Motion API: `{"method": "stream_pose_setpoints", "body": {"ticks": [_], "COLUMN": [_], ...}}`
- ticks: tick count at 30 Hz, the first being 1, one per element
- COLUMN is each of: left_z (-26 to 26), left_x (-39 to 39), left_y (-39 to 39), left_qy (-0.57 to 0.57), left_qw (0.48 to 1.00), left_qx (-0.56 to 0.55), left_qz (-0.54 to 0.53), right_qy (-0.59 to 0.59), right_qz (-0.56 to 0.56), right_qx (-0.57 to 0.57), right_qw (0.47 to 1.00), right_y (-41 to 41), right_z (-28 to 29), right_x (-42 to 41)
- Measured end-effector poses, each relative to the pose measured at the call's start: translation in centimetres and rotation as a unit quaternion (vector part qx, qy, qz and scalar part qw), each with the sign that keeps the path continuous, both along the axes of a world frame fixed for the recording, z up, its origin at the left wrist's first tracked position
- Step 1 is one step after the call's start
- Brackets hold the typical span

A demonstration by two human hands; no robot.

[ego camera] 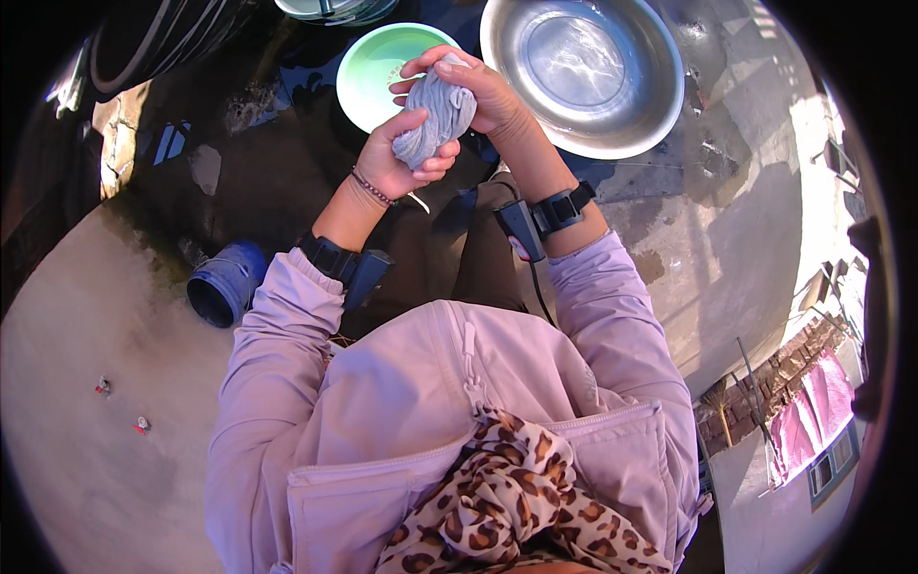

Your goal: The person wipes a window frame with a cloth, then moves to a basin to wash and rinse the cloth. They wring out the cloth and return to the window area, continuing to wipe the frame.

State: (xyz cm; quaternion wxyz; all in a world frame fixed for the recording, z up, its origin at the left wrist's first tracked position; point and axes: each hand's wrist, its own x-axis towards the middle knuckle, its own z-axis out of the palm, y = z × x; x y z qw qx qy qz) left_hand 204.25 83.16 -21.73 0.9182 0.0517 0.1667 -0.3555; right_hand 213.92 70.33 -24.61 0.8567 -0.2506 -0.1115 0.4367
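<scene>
A bunched, twisted grey cloth (439, 118) is held between both my hands, in front of me. My left hand (384, 161) grips its lower end, thumb on top and fingers curled beneath. At the upper end my right hand (488, 90) has its thumb pressed on the cloth, with some fingers stretched out past it. Partly behind the hands is a light green plastic basin (369, 61), with printed marks on its inside. To the right of my right hand stands a large metal basin (581, 64) with shiny water in it.
A blue bucket (226, 283) lies on its side by my left forearm. Wet dark ground (251, 179) surrounds the basins. Another round tub (337, 10) is cut off at the top edge. A dark round container (136, 43) is at the upper left.
</scene>
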Motion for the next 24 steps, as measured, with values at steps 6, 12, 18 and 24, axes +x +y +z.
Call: {"method": "stream_pose_setpoints", "body": {"ticks": [6,12,18,24], "left_z": [0.5,-0.7,-5.9,-10.1], "left_x": [-2.4,-3.4,-1.1,-0.3], "left_y": [2.6,4.9,4.9,4.4], "left_qy": [0.039,-0.004,0.014,-0.078], "left_qw": [0.988,0.961,0.833,0.633], "left_qx": [0.058,0.276,0.536,0.76], "left_qz": [0.14,-0.005,-0.138,-0.122], "right_qy": [0.011,0.105,0.029,-0.054], "right_qz": [0.004,0.055,0.063,0.041], "right_qx": [-0.036,-0.309,-0.447,-0.541], "right_qw": [0.999,0.944,0.892,0.839], "right_y": [4.4,7.8,9.6,11.1], "right_z": [1.8,0.9,-3.5,-6.8], "right_x": [-1.7,-2.5,-1.9,-1.1]}}
